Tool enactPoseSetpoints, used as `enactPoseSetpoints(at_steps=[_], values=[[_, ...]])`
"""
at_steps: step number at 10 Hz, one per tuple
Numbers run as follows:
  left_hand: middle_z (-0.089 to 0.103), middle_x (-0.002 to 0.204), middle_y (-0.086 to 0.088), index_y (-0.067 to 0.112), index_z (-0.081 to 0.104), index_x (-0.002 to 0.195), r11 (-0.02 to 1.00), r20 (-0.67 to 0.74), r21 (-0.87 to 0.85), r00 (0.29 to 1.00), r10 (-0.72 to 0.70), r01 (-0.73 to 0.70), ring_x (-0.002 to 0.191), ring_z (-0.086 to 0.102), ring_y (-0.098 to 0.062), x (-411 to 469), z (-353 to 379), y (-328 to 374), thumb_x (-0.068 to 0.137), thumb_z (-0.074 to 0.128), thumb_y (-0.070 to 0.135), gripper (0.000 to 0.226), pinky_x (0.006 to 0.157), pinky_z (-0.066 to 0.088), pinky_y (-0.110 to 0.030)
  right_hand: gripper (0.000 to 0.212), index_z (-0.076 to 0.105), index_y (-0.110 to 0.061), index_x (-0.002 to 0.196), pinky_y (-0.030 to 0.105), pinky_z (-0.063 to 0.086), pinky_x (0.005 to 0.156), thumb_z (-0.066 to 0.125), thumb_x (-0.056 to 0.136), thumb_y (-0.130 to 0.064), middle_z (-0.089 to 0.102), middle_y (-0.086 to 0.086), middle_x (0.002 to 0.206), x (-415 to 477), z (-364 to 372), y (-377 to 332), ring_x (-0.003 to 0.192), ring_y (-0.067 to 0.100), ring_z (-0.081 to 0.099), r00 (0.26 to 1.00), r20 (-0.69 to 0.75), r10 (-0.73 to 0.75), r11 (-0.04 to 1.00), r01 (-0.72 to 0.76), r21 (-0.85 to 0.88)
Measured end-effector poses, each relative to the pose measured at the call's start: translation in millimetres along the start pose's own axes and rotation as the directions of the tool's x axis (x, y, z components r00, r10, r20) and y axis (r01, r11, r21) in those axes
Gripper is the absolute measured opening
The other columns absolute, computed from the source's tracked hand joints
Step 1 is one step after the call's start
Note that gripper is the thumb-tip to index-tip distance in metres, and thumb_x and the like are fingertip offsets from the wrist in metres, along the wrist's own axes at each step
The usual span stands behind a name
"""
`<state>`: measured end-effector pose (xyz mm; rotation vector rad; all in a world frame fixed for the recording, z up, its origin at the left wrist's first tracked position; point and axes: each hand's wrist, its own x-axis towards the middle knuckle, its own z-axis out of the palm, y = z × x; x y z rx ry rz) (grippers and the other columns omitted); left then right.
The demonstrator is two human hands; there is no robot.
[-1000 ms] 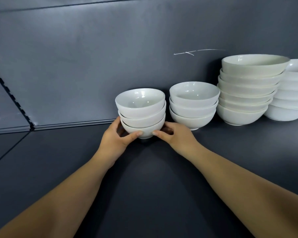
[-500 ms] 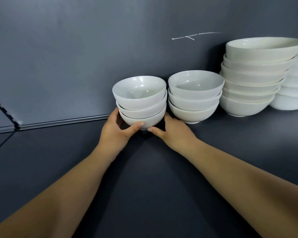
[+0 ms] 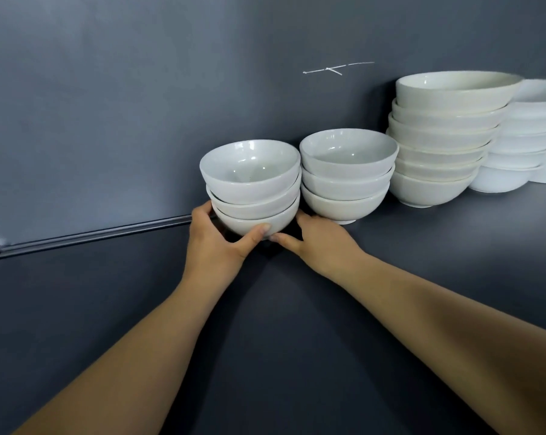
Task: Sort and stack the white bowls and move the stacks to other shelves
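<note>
A stack of three small white bowls (image 3: 251, 186) stands near the back wall of a dark shelf (image 3: 297, 309). My left hand (image 3: 216, 241) cups the bottom bowl from the left, thumb across its front. On the stack's right side my right hand (image 3: 320, 243) presses against the base, its fingers partly hidden behind the bowl. Just to the right stands a second stack of three small white bowls (image 3: 347, 177), almost touching the first.
Further right stands a taller stack of several larger cream bowls (image 3: 438, 139), and behind it another white stack (image 3: 529, 136) cut by the frame's right edge. A metal rail (image 3: 92, 235) runs along the back wall at the left.
Both hands have stayed on the left stack. The stack sits slightly nearer to the second stack and the view has shifted a little; whether the stack is lifted off the shelf is unclear.
</note>
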<state>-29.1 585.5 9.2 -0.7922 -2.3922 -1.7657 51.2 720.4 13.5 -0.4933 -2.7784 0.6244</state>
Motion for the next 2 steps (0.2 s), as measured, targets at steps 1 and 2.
enactPoseSetpoints(at_steps=[1, 2], values=[[0.045, 0.122, 0.01, 0.022, 0.035, 0.127, 0.999, 0.094, -0.052, 0.995, 0.018, -0.013, 0.112, 0.046, -0.006, 1.5, 2.7, -1.0, 0.073, 0.074, 0.029, 0.067, 0.092, 0.038, -0.02, 0.051, 0.048, -0.008, 0.12, 0.03, 0.039, 0.085, 0.046, 0.089, -0.049, 0.059, 0.011, 0.114, -2.6, 1.0, -0.9, 0.106, 0.025, 0.054, 0.999, -0.047, 0.019, 0.999, -0.02, -0.032], [0.044, 0.137, 0.007, 0.022, 0.029, 0.137, 0.997, 0.195, 0.072, 0.981, -0.011, -0.003, 0.122, 0.043, -0.011, -9.5, -9.0, 1.4, 0.084, 0.059, 0.038, 0.063, 0.097, 0.034, -0.026, 0.046, 0.055, -0.006, 0.111, 0.029, 0.038, 0.082, 0.043, 0.092, -0.046, 0.057, 0.01, 0.11, -17.8, 1.8, -6.0, 0.105, 0.024, 0.052, 0.997, -0.079, -0.012, 0.998, 0.006, -0.067]])
